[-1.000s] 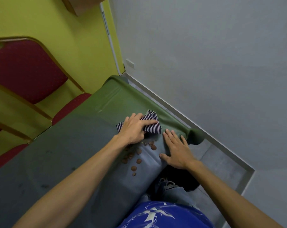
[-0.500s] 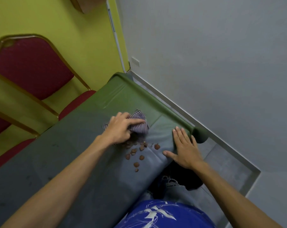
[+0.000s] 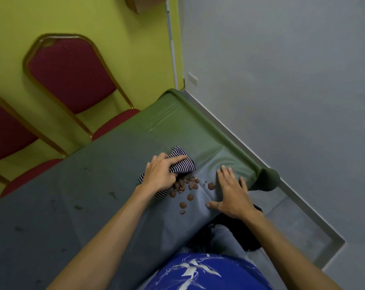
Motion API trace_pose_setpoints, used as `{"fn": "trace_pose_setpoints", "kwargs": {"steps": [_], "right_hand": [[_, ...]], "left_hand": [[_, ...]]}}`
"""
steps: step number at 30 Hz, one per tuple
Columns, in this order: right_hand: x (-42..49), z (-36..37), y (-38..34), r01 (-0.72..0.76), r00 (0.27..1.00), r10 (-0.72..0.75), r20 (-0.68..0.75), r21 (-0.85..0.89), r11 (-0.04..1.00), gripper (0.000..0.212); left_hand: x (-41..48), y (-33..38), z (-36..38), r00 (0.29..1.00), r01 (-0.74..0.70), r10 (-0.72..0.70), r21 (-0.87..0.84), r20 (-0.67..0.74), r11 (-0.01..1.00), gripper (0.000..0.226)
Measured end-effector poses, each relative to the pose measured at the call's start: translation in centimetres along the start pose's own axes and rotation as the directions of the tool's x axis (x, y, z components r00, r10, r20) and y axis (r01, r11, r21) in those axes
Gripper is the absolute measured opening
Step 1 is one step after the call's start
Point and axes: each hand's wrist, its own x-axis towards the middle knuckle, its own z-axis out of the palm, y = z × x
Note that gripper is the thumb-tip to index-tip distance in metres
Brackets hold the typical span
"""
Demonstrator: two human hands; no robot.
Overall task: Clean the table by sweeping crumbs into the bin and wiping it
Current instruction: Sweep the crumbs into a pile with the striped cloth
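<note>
Crumbs [image 3: 182,185], brown flakes, beside left hand [image 3: 159,174] gripping crumpled striped cloth [image 3: 182,165]; right hand [image 3: 232,193] flat.

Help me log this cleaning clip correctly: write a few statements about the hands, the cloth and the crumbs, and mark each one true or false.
1. The left hand grips the striped cloth. True.
2. The right hand holds a brush. False: it lies open and flat on the table and holds nothing.
3. The crumbs lie between the two hands. True.
4. The crumbs have all left the tabletop. False: they lie on the table, close to its near edge.
5. The chairs beside the table are blue. False: they are red with gold frames.
</note>
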Motion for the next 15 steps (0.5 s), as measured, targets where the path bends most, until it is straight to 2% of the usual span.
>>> {"fn": "trace_pose_setpoints", "kwargs": {"steps": [2,4,6,10,15], "right_hand": [[-0.1,-0.1,-0.2,0.006,1.000,-0.006,-0.011,-0.013,1.000,0.117],[-0.3,-0.1,-0.4,0.016,1.000,-0.016,-0.018,-0.022,1.000,0.114],[-0.8,0.1,-0.8,0.022,0.999,-0.023,-0.024,-0.019,1.000,0.113],[-1.4,1.2,-1.8,0.013,0.999,-0.013,-0.037,-0.004,1.000,0.117],[-1.3,1.5,-2.1,0.001,0.999,-0.001,-0.037,-0.018,1.000,0.120]], "left_hand": [[0.1,-1.2,-0.6,0.992,0.092,-0.098,-0.073,-0.075,0.993,0.065],[-0.2,-2.5,-1.1,0.975,0.174,-0.181,-0.064,-0.131,0.983,0.063],[-0.6,-3.1,-0.9,0.968,0.216,-0.221,-0.055,-0.117,0.975,0.062],[-1.8,-1.3,1.1,0.972,0.214,-0.216,-0.028,-0.096,0.976,0.064],[-2.4,2.5,3.0,0.990,0.107,-0.114,-0.086,-0.079,0.990,0.066]]}}
